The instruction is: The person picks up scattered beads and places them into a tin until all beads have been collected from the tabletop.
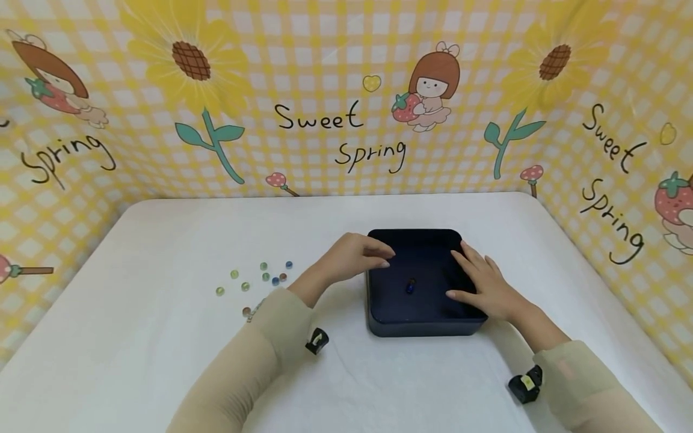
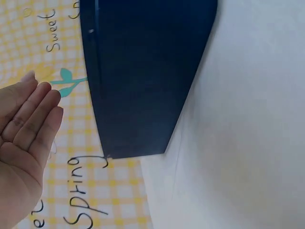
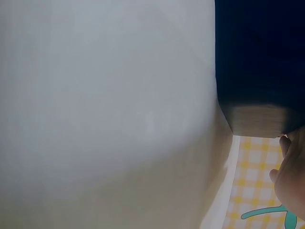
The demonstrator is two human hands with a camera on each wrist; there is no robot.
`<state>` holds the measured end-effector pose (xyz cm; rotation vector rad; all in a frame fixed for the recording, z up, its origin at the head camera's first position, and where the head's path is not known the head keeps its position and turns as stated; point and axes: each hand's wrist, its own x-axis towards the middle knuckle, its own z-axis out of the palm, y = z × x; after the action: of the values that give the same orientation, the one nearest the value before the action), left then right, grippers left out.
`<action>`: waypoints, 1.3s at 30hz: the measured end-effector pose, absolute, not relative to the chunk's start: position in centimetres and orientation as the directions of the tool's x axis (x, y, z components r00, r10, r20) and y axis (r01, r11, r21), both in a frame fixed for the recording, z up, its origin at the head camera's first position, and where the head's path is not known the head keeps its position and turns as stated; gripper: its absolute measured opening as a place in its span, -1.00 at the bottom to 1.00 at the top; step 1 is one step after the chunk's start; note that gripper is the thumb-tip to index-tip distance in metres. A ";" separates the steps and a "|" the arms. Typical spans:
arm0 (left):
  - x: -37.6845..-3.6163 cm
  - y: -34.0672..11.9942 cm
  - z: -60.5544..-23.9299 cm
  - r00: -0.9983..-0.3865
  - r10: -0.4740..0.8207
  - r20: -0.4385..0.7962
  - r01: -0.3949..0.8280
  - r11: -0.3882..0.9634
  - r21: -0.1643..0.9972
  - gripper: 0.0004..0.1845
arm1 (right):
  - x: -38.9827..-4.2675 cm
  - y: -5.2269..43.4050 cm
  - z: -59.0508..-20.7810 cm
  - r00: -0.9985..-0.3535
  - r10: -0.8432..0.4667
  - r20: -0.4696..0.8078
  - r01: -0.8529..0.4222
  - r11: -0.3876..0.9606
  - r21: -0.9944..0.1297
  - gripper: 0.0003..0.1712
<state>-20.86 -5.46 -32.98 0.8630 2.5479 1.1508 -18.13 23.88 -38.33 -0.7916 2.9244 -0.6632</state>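
A dark navy rectangular tray (image 1: 428, 328) with raised walls sits on the white table. Inside it lie a blue marble (image 1: 409, 289) and a brownish marble (image 1: 412, 281), side by side. My left hand (image 1: 354, 257) hovers at the tray's left wall, fingertips reaching over the rim. In the left wrist view its fingers (image 2: 35, 117) are extended and hold nothing. My right hand (image 1: 489, 288) rests at the tray's right rim, thumb and index finger spread over the inside, other fingers along the outer side. The right wrist view shows only part of this hand (image 3: 291, 176) beside the tray wall.
Several glass marbles, among them a green one (image 1: 234, 274), a blue one (image 1: 289, 264) and a reddish one (image 1: 246, 312), are scattered on the table (image 1: 178, 240) left of my left forearm. A yellow checked cloth (image 1: 319, 66) with printed flowers hangs around the table.
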 end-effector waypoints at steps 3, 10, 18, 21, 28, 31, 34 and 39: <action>-20.4 -6.2 -32.7 -0.816 0.577 0.038 0.386 0.493 0.780 -0.74 | -18.1 24.0 -38.4 -0.872 -0.486 0.069 -0.468 0.781 -0.414 -0.07; -19.3 -7.5 -32.2 -0.830 0.557 0.020 0.338 0.474 0.813 -0.74 | -18.2 24.1 -38.5 -0.869 -0.490 0.075 -0.473 0.775 -0.419 -0.08; -18.1 -9.5 -32.3 -0.846 0.532 0.033 0.333 0.479 0.812 -0.72 | -18.2 24.1 -38.5 -0.868 -0.489 0.082 -0.474 0.769 -0.429 -0.08; -17.7 -10.5 -32.7 -0.844 0.534 0.054 0.351 0.474 0.808 -0.71 | -18.2 24.0 -38.4 -0.867 -0.491 0.082 -0.475 0.768 -0.429 -0.08; -16.9 -12.3 -33.8 -0.853 0.519 0.058 0.341 0.468 0.815 -0.72 | -18.2 24.0 -38.4 -0.865 -0.495 0.077 -0.476 0.765 -0.434 -0.08; -16.6 -12.9 -34.1 -0.855 0.515 0.062 0.338 0.462 0.820 -0.72 | -18.2 24.0 -38.4 -0.867 -0.492 0.076 -0.473 0.767 -0.434 -0.08; -16.3 -13.6 -34.3 -0.859 0.509 0.065 0.335 0.461 0.822 -0.73 | -18.3 24.0 -38.4 -0.867 -0.493 0.074 -0.473 0.766 -0.435 -0.08; -15.6 -14.8 -34.3 -0.871 0.489 0.052 0.321 0.485 0.813 -0.71 | -18.2 23.9 -38.4 -0.867 -0.495 0.067 -0.471 0.765 -0.440 -0.09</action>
<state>-15.60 -14.79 -34.34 0.7020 2.5417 1.3319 -18.17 23.90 -38.37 -0.7938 2.9014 -0.7007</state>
